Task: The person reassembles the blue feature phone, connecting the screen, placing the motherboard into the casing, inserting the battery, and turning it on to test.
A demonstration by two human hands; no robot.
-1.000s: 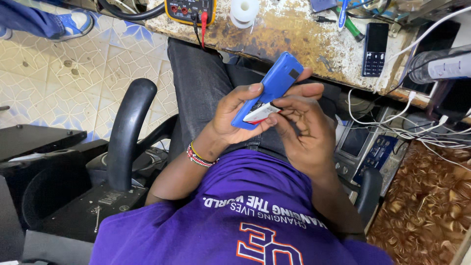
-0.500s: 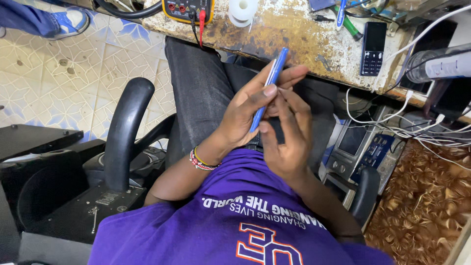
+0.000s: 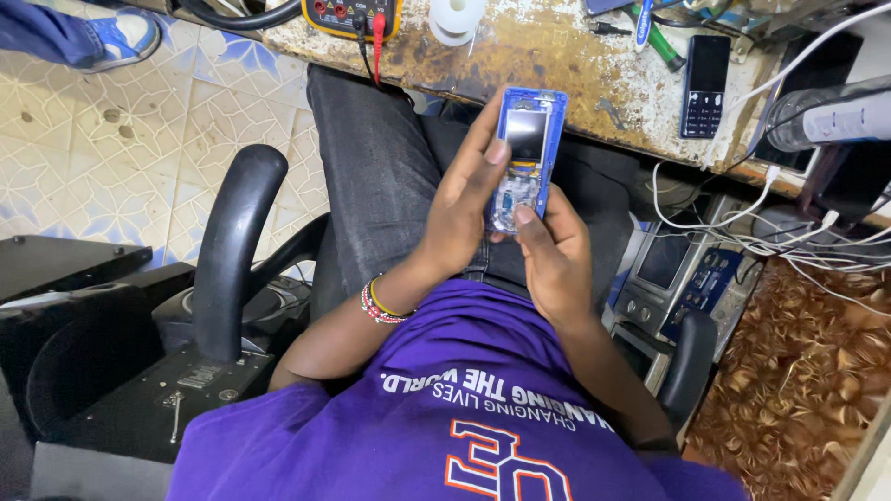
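We hold the blue phone in both hands over our lap, screen up, long axis pointing away toward the bench. Left hand grips its left edge; right hand cups the near end, thumb on keypad.

You are holding the phone between your left hand and right hand, just before the workbench's near edge. A second phone is lying toward its right corner, the multimeter and tape roll sitting toward its left.

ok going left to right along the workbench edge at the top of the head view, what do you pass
yellow multimeter → white tape roll → blue phone held up in both hands → black keypad phone → grey cylinder
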